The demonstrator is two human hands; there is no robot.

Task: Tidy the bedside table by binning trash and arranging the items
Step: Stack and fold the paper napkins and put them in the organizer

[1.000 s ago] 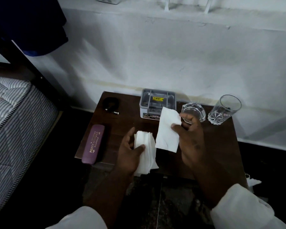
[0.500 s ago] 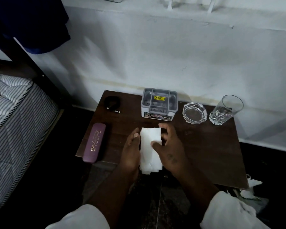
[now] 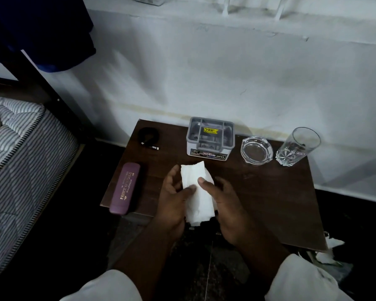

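A stack of white tissues (image 3: 197,195) is held over the front edge of the dark wooden bedside table (image 3: 269,203). My left hand (image 3: 173,203) grips its left side, thumb on top. My right hand (image 3: 225,205) holds the right side, thumb pressing the top sheet. On the table stand a purple spectacle case (image 3: 124,187) at front left, a coiled black cable (image 3: 149,136) at back left, a grey plastic organiser box (image 3: 210,136) at the back middle, a glass ashtray (image 3: 256,149) and a drinking glass (image 3: 297,146) at back right.
A striped mattress (image 3: 20,159) on a dark bed frame lies to the left. A white wall (image 3: 226,72) runs behind the table. Crumpled white paper (image 3: 330,250) lies on the dark floor at the table's front right corner.
My right hand laid the single tissue it held up onto the stack in my left hand. Both hands now hold the stack together, slightly nearer the front edge.
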